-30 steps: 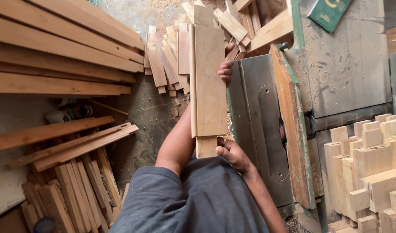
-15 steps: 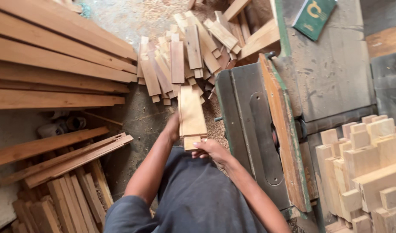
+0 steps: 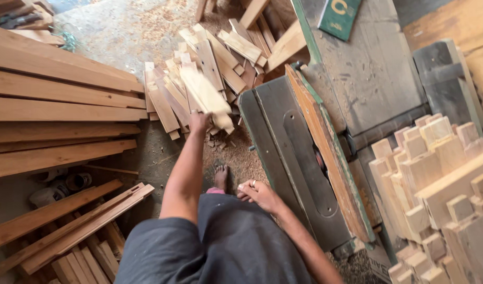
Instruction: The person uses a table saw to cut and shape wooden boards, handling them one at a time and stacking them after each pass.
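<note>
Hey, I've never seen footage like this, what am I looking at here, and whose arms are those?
This is one picture from a camera worn on a person's head, looking down, so the arms are the wearer's own. The left hand reaches out and grips a short wooden board, blurred, above a pile of cut boards on the sawdust-covered floor. The right hand is empty, fingers loose, beside the edge of a grey-green table saw. Long planks are stacked to the left, and wooden blocks are piled on the right. A bare foot shows below.
</note>
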